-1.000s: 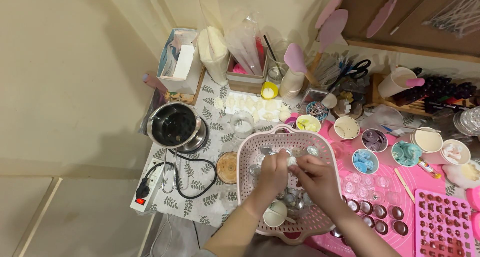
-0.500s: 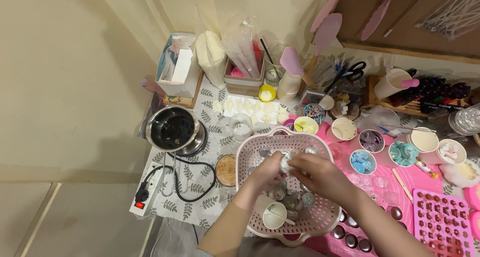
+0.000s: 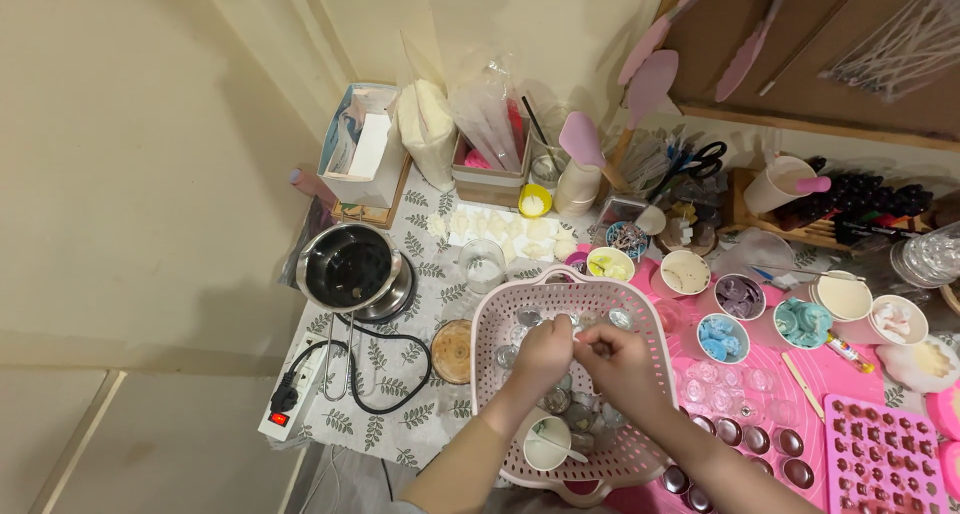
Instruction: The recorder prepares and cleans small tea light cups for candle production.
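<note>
Both hands are together over a pink slotted basket [image 3: 497, 306] that holds several small silver tins and clear cups. My left hand [image 3: 541, 355] and my right hand [image 3: 622, 364] pinch one small shiny tin [image 3: 581, 345] between their fingertips above the basket's middle. A white cup with a spoon [image 3: 549, 443] lies in the basket's near part, just below my left wrist.
A steel melting pot [image 3: 349, 266] with its black cord and a white power strip [image 3: 296, 387] stands at left. Small bowls of coloured wax pieces [image 3: 722, 336], round tins [image 3: 757, 440] and a pink mould [image 3: 888, 448] cover the pink mat at right. Spatulas, scissors and bags crowd the back.
My hands have stayed together over the basket, shifting slightly toward me. The view has tilted a little, so the table sits lower in the picture.
</note>
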